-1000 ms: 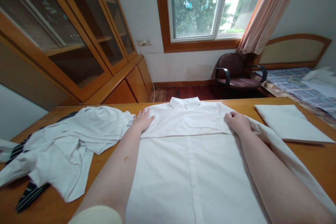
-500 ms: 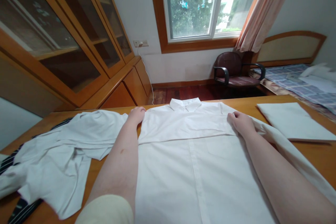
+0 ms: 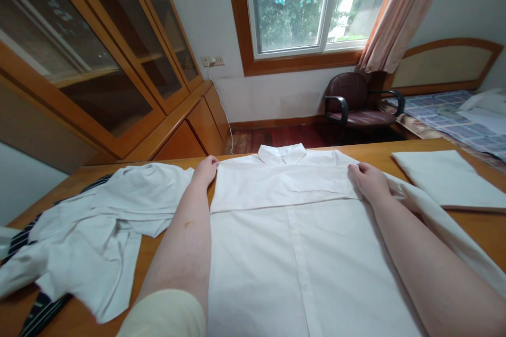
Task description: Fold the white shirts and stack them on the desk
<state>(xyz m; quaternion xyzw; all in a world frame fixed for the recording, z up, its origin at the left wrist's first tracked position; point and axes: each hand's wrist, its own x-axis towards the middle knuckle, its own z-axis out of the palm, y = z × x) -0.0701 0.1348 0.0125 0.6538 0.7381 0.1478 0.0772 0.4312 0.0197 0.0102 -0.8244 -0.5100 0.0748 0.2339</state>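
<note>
A white collared shirt [image 3: 256,258] lies spread on the wooden table, its collar pointing away from me. One sleeve is folded straight across the upper part, below the collar. My left hand [image 3: 206,170] pinches the shirt's left edge near the shoulder, at the end of the fold. At the opposite side my right hand [image 3: 369,181] grips the cloth where the folded sleeve meets the right edge. The other sleeve [image 3: 443,221] trails outward to the right, partly behind my right forearm.
Crumpled white clothing [image 3: 106,226] lies at left over a dark striped garment [image 3: 43,310]. A flat folded white cloth [image 3: 446,178] rests on the table [image 3: 482,231] at right. Beyond the table's far edge are a chair [image 3: 351,100], a bed and a glass-fronted cabinet [image 3: 158,68].
The folded sleeve across the shirt looks slightly smoother and straighter. Both hands keep their places on the cloth, while the whole view has shifted a little.
</note>
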